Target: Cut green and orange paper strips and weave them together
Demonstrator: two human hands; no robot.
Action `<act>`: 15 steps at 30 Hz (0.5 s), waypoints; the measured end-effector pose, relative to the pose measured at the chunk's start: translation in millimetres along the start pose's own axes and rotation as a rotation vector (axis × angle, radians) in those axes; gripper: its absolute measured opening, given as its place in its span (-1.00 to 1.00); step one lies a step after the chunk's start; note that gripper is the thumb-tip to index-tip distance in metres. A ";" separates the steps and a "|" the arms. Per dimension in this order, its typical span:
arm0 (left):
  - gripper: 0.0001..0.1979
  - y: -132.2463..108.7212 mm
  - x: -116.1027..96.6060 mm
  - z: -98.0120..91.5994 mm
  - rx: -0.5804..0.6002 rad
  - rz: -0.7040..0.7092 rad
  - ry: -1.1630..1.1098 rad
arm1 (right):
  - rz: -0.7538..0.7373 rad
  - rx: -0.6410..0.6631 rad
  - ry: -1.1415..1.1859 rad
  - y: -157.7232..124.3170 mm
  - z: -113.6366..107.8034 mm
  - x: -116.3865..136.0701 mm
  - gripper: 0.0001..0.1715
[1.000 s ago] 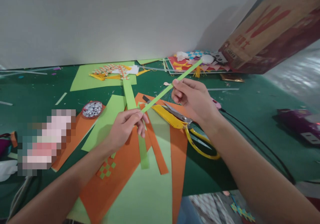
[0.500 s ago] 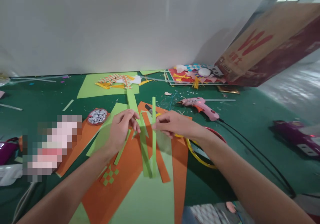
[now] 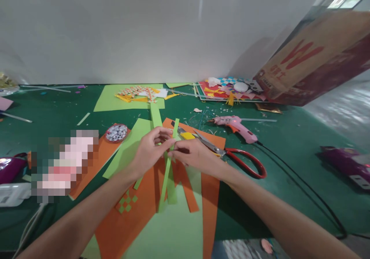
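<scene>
A narrow light-green paper strip [image 3: 164,185] runs at a slant between my hands, its top end sticking up past the fingers. My right hand [image 3: 192,153] pinches it near the upper part. From the left, my left hand [image 3: 150,148] meets the right fingertips and closes thumb and fingers on the same strip. Beneath them lie another green strip [image 3: 172,193], an orange strip [image 3: 189,193], and orange [image 3: 124,236] and pale-green paper sheets [image 3: 173,236]. A small green-and-orange woven checkered piece [image 3: 127,203] rests below my left wrist.
Red-handled scissors [image 3: 245,162] and a yellow-handled cutter [image 3: 187,136] lie beyond my right hand. A pink glue gun [image 3: 237,127] with a black cord is further right. A dish of googly eyes [image 3: 116,133] sits left; a paper bag [image 3: 306,62] leans at back right.
My left hand has moved right to join the right hand at the strip. The strip has gone from upright to slanted. The scissors now show more fully, and the view has shifted slightly.
</scene>
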State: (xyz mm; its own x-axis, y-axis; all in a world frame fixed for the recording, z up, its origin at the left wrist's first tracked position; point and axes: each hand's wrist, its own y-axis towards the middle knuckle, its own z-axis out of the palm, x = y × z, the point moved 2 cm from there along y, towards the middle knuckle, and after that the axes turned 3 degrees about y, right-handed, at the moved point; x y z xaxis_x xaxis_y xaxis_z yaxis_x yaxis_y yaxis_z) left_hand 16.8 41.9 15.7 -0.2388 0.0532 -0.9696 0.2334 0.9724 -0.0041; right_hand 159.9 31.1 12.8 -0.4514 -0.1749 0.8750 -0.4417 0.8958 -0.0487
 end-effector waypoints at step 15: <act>-0.83 12.2 9.9 -13.4 -0.256 -0.087 -0.126 | -0.478 -0.049 -0.707 -1.4 2.7 -13.3 -0.45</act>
State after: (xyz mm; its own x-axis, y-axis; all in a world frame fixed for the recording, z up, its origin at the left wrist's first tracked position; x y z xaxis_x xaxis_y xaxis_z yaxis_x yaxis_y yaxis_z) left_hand 4.6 57.3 9.3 -0.1244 -0.0455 -0.9912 -0.0317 0.9986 -0.0419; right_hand 164.4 31.1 -0.1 -0.6100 -0.7379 0.2888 -0.6811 0.6745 0.2847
